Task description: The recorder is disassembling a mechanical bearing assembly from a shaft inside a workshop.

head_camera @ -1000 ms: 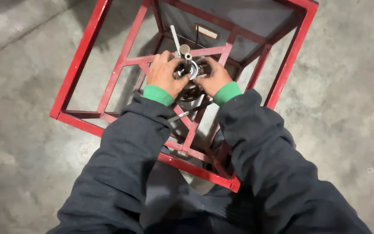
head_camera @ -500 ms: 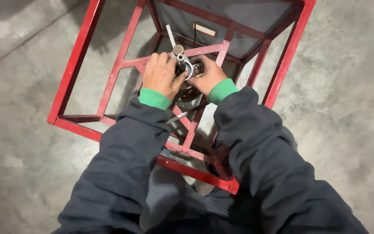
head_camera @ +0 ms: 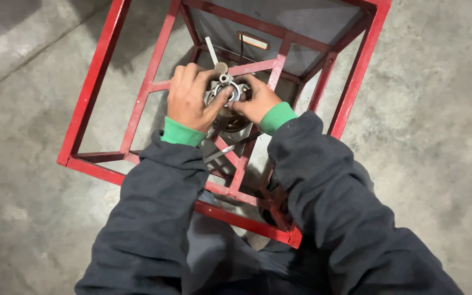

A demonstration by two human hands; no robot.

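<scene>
Here both the left hand (head_camera: 189,98) and right hand (head_camera: 255,101) grip the metal fitting (head_camera: 226,90), axis upright.

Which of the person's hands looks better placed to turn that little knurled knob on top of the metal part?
Probably the left hand: its thumb tip lies right under the knurled knob, while the right hand grips the metal fitting lower down.

The head camera looks steeply down, close over the red frame (head_camera: 154,82).
</scene>
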